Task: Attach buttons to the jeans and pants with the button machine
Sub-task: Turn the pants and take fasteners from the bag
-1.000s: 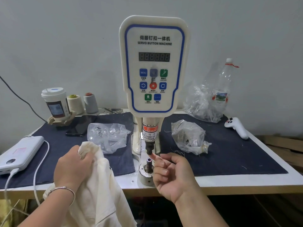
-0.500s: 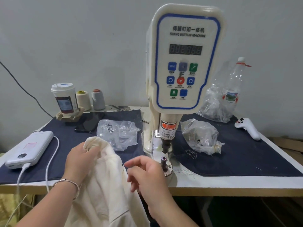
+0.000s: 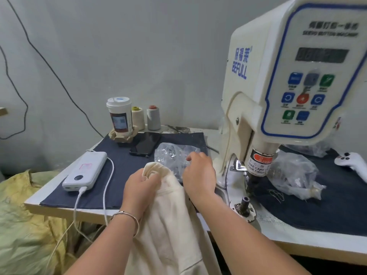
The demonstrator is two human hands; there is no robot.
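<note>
The left hand [image 3: 141, 187] grips a bunched fold of the cream-coloured cotton pants [image 3: 168, 225], fingers curled round the fabric at its top edge, a thin silver bracelet [image 3: 127, 217] on the wrist. The pants hang from that grip down past the front edge of the white worktable [image 3: 59, 210], between the two forearms. The right hand [image 3: 198, 175] lies just right of the left fingers, back of the hand up, its fingers reaching forward onto a crumpled clear plastic bag with small metal pieces inside [image 3: 172, 155]; the fingertips are motion-blurred, so whether they pinch the bag or only touch it cannot be told. The bag sits on a dark blue denim mat [image 3: 123, 169], directly beyond both sets of fingers. To the right of the right fingers stands the cream servo button machine with blue-bordered control panel [image 3: 294, 80]; its dark metal lower die post [image 3: 244, 203] stands bare, near the right forearm and apart from the pants. A second clear plastic bag [image 3: 294, 175] lies right of the machine, with a white handheld controller [image 3: 351, 161] beyond it. Left of the left fingers, a white power bank [image 3: 85, 171] with a white cable [image 3: 107, 187] plugged in. Farther beyond the fingers: a black phone [image 3: 145, 143], a lidded paper cup [image 3: 120, 116], a cream thread cone [image 3: 138, 118] and a grey thread cone [image 3: 153, 118].
</note>
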